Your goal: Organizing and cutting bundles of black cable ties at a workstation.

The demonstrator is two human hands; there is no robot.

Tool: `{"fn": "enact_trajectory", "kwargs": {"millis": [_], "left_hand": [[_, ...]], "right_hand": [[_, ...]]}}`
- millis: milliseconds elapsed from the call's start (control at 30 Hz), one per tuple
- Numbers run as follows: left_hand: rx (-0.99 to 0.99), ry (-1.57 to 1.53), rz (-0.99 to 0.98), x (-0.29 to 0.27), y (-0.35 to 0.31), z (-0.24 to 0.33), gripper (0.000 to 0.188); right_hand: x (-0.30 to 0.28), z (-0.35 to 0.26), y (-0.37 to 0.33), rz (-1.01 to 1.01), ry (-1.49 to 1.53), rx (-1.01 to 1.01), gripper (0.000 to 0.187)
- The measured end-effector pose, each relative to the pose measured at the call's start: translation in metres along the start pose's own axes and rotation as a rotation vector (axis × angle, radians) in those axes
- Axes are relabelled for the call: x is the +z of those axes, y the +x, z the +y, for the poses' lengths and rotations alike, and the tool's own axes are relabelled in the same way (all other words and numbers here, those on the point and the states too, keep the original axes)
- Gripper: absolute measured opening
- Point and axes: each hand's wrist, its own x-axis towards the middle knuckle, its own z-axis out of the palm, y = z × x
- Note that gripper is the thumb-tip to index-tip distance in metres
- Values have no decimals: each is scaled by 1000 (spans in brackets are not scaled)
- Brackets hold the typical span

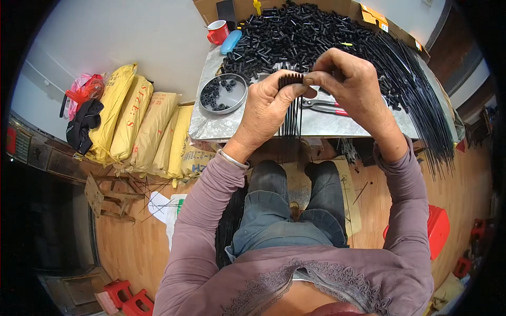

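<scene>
My left hand (269, 102) grips a flat bundle of thin black rods (291, 118) that hangs down toward my lap. The rods' top ends line up in a row by my thumb. My right hand (345, 79) pinches at the top right of that row, fingers closed on the rod ends. Both hands are above the near edge of a grey worktable (216, 124). Behind them lies a large heap of small black plastic tubes (295, 34). A long sheaf of black rods (416, 95) fans across the table's right side.
A round metal dish (237, 100) with several black pieces sits at the table's left. Red-handled pliers (324, 107) lie under my hands. A red mug (217, 31) and a blue object (231, 42) stand at the back. Yellow sacks (137, 126) lean at left; red stools (437, 229) stand on the wooden floor.
</scene>
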Motion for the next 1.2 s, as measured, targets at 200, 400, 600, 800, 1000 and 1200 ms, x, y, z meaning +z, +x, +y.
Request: {"fn": "enact_trajectory", "kwargs": {"millis": [200,400,600,800,1000,1200], "left_hand": [[-22,-12,-80,-3,0,3,18],[13,124,-158,-12,7,8,18],[99,333,-232,-28,17,15,24],[87,364,-280,-38,21,19,27],[141,469,-290,-43,23,18,28],[27,330,-326,-43,21,17,23]], "right_hand": [[-3,-3,0,-19,143,-124,8],[-7,0,5,-78,162,-152,7],[3,0,5,-97,253,-76,9],[3,-5,11,-43,127,-256,13],[7,-6,13,7,15,-325,15],[8,-6,17,-16,36,-315,14]]}}
